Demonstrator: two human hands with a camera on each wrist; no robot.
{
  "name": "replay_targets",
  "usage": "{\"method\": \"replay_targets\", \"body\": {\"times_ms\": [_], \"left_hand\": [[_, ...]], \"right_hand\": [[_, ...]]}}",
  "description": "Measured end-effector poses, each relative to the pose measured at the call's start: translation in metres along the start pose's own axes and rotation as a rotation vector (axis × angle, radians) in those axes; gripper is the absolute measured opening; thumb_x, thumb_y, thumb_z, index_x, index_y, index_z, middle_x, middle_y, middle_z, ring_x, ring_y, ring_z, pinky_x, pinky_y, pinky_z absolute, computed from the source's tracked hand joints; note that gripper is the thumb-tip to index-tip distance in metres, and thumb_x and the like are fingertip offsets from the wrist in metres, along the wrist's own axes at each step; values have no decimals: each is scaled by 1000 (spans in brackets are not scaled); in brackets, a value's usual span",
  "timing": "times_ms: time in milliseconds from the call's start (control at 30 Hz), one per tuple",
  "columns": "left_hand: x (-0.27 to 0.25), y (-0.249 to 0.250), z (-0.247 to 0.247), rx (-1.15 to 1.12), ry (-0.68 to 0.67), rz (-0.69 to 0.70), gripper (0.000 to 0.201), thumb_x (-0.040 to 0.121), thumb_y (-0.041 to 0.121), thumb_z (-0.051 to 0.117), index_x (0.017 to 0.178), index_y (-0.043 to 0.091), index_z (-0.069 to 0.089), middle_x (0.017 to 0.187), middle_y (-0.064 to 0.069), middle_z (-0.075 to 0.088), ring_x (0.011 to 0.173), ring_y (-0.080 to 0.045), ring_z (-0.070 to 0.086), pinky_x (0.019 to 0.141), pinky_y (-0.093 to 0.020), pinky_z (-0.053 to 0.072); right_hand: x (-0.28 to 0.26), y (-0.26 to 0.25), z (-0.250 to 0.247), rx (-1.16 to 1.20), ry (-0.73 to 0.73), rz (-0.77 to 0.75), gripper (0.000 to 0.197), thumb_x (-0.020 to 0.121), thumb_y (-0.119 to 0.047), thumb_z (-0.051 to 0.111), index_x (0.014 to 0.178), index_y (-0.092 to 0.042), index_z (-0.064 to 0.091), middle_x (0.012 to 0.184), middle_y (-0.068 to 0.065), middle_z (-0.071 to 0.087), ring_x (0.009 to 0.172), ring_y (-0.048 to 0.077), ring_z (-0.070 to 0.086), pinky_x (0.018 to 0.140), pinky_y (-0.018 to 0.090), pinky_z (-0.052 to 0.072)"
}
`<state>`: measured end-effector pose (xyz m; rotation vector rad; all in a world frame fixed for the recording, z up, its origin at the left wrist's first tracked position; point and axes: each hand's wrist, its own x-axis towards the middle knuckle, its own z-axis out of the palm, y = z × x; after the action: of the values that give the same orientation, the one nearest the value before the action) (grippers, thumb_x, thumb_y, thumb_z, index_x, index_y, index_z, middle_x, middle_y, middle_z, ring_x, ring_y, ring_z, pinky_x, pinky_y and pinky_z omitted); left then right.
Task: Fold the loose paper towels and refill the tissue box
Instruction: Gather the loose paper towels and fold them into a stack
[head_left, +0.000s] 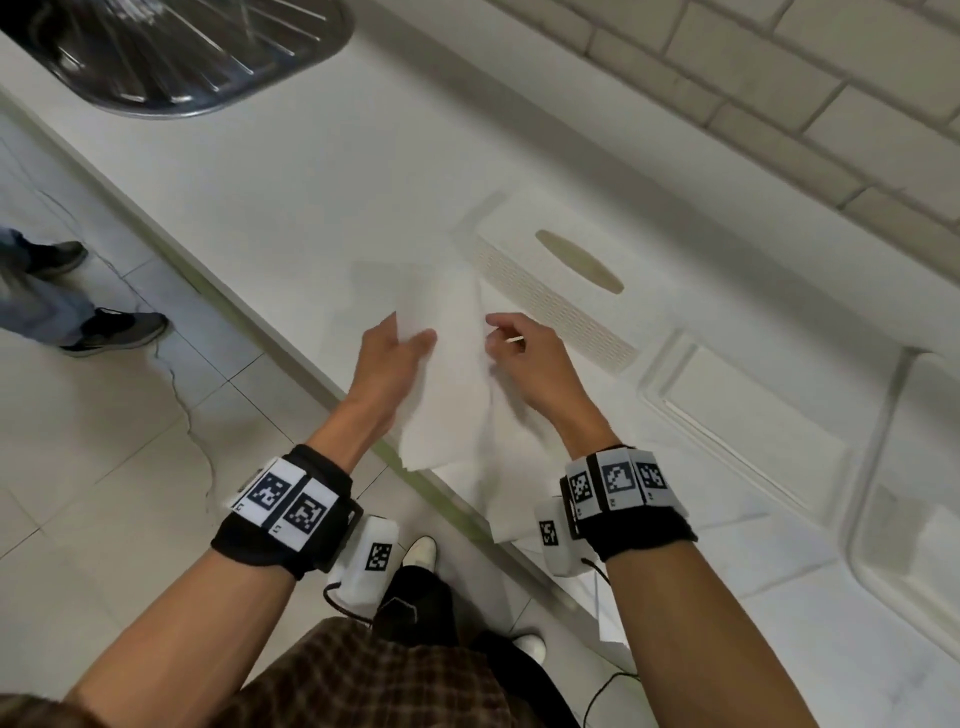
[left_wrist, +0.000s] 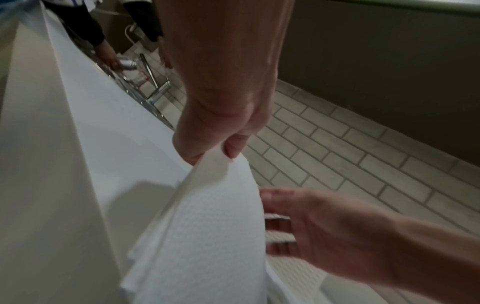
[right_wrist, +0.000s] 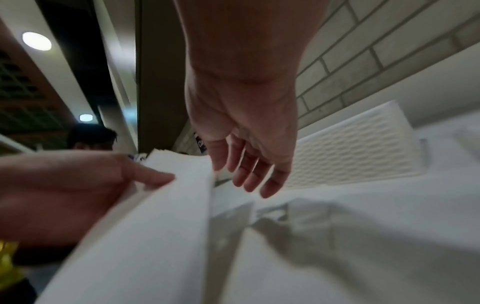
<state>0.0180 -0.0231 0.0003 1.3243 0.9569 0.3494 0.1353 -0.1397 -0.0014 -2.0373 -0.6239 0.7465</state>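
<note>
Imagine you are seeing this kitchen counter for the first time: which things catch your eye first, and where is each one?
First, the folded paper towels, held up over the counter edge in the centre, pinched by the left hand while the right hand hovers beside them with relaxed fingers. Just behind sits the white tissue box with its oval slot, against the tiled wall. A steel sink drainer fills the upper left corner.

- paper towels (head_left: 447, 364): white, fine embossed dots
- tissue box (head_left: 561, 291): white, ribbed side
- wall tiles (head_left: 810, 93): white brick pattern
- wristbands (head_left: 283, 514): black, black-and-white markers
</note>
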Motion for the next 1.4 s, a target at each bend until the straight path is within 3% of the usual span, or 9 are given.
{"method": "replay_targets", "body": {"times_ms": [67,167,533,633,733,1000,1100,1233,1400], "left_hand": [[5,3,-8,25,48,27,27,92,8,52,118,12,60,106,-6,69,88,-22,66,67,-29,52],[10,5,-17,7,77,19,27,93,8,50,119,13,58,100,1,67,82,-15,63,63,-27,48],[5,-7,-15,-34,86,-34,26,91,6,52,114,13,62,98,0,69,81,-16,65,64,-29,49],[7,-8,-16,-46,104,-42,27,92,7,52,116,13,62,97,2,69,81,-16,64,64,-28,48],[7,-8,-16,-52,103,-45,27,92,7,52,117,12,62,96,2,69,81,-17,65,64,-28,48],[5,-4,-12,-49,85,-30,26,92,8,52,116,13,62,98,0,69,84,-19,65,67,-30,49],[4,-3,-14,-53,96,-12,25,92,8,52,113,14,62,97,0,69,82,-20,64,67,-30,50],[4,-2,-19,-79,128,10,24,92,8,51,113,15,61,93,3,67,79,-17,62,62,-27,47],[4,6,-8,-82,76,32,22,93,10,51,112,16,61,93,5,67,80,-15,63,64,-26,47]], "right_hand": [[1,17,-1,-207,-140,-31,53,83,-11,69,133,-18,53,128,1,57,118,16,54,96,27,43],[-1,31,6,-682,-280,-115,73,74,-19,75,139,-25,45,135,1,49,126,27,39,99,37,34],[0,33,3,-880,-195,-214,36,78,-10,66,110,-20,53,97,-6,55,114,20,47,116,61,-4],[2,33,2,-928,-254,-233,42,81,-12,63,122,-22,56,113,0,60,118,22,47,118,54,9],[5,34,2,-907,-268,-250,50,82,-14,64,130,-21,53,129,2,49,118,23,47,99,39,33],[12,35,-2,-1017,-215,-253,36,85,-14,57,120,-18,63,123,3,55,117,26,40,97,42,30],[11,30,-13,-922,-108,-270,27,88,-15,55,113,-16,65,118,5,62,111,27,50,97,40,35],[4,6,-49,-625,130,-239,14,95,-19,51,105,-15,58,91,8,68,77,28,59,66,33,43],[-11,-31,-83,67,333,-205,6,89,-18,58,95,-19,57,91,8,68,77,19,62,68,32,51]]}}
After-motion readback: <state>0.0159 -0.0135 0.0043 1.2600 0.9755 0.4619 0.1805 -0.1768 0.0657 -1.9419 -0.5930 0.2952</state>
